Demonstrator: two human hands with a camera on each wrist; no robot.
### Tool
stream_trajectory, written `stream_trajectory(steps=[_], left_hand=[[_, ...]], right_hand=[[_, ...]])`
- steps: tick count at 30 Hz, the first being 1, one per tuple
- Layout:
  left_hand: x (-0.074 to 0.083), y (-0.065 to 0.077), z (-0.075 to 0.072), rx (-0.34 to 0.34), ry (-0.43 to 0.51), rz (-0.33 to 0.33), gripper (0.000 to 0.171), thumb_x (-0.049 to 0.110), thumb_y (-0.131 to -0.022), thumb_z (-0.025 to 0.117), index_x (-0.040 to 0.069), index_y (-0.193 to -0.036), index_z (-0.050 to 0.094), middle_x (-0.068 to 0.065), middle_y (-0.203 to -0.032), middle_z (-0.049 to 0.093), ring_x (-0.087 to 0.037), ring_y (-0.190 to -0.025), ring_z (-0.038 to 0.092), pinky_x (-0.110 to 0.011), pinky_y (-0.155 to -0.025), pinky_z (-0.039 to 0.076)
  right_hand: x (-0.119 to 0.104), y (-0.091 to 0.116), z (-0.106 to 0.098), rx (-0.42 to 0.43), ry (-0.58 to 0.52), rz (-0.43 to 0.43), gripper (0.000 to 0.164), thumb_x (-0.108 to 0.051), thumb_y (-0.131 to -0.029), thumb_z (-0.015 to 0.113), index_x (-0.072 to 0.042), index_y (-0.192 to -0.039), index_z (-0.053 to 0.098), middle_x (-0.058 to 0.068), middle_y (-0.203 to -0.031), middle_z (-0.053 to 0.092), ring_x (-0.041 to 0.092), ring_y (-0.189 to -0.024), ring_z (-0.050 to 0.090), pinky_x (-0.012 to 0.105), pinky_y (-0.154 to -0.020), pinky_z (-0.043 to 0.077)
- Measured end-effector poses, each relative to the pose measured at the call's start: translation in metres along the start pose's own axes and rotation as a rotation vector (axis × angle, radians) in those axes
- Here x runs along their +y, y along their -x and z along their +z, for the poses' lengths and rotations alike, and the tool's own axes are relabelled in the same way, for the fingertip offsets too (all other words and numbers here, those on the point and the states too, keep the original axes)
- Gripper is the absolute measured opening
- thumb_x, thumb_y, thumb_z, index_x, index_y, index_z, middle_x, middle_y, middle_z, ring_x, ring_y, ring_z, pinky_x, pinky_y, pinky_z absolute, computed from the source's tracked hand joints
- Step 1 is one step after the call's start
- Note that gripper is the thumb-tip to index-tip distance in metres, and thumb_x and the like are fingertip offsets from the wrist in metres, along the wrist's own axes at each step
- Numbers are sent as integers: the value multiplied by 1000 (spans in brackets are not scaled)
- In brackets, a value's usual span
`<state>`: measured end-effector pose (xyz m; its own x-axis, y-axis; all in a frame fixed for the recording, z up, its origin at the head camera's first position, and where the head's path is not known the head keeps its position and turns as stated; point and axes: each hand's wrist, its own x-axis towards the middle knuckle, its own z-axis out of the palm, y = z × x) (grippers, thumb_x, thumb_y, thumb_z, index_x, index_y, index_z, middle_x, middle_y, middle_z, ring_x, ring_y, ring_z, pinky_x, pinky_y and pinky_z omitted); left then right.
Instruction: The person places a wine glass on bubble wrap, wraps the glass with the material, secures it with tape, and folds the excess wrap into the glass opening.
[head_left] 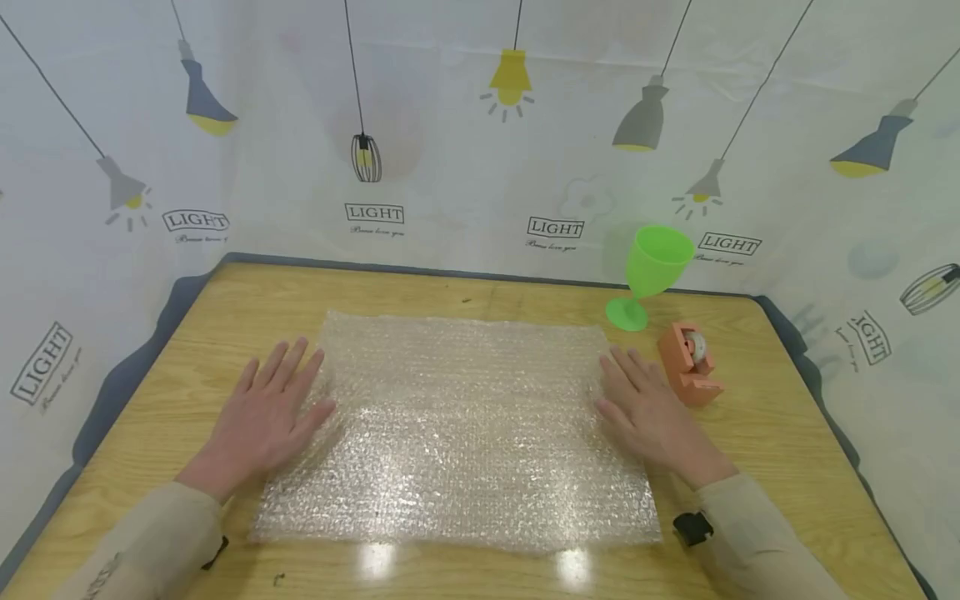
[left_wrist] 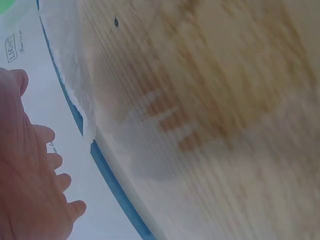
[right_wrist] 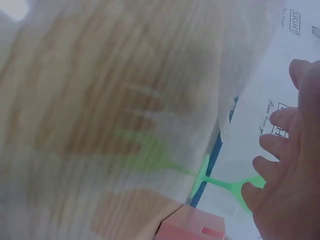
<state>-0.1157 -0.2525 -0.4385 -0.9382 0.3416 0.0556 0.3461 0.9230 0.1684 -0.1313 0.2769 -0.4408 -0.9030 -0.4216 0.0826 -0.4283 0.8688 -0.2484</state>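
A sheet of clear bubble wrap lies flat on the wooden table, spread between the two hands. My left hand is at its left edge, palm down with fingers straight and spread, the thumb overlapping the wrap in the head view. At the right edge, my right hand mirrors it, fingers extended and holding nothing. The wrist views show the palm of the left hand and of the right hand, with dim reflections of the fingers on the tabletop.
A green plastic goblet stands at the back right. In front of it sits an orange tape dispenser with a roll of tape, close to the right hand. A white curtain printed with lamps hangs around the wooden table.
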Motion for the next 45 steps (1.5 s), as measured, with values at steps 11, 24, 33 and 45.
stream_trajectory(steps=[11, 24, 33, 45], left_hand=[[1, 12, 0, 12, 33, 84, 78, 51, -106, 49, 5, -163, 25, -21, -170, 17, -45, -154, 18, -68, -122, 19], [-3, 40, 6, 22, 27, 185, 80, 50, -102, 58, 5, -162, 30, -21, -168, 24, -44, -153, 25, -65, -118, 27], [-7, 49, 11, -3, 55, 220, 86, 56, -95, 66, 8, -161, 35, -17, -168, 27, -41, -152, 28, -66, -114, 32], [-10, 52, 10, -33, 56, 257, 108, 69, -82, 74, 6, -160, 35, -18, -167, 29, -40, -150, 31, -64, -113, 36]], right_hand=[[10, -4, -13, 109, -78, 9, 67, -32, -108, 55, 5, -158, 32, 28, -166, 25, 51, -151, 23, 72, -115, 30], [17, -13, -38, 148, -64, 49, 70, -38, -109, 50, 1, -161, 26, 24, -168, 23, 47, -153, 21, 70, -116, 30], [26, -26, -49, 180, -85, 82, 71, -37, -108, 52, -1, -163, 23, 26, -167, 24, 49, -151, 26, 67, -120, 25], [47, -40, -71, 253, -168, 235, 79, -47, -108, 47, 3, -161, 16, 33, -161, 24, 53, -143, 32, 72, -112, 32]])
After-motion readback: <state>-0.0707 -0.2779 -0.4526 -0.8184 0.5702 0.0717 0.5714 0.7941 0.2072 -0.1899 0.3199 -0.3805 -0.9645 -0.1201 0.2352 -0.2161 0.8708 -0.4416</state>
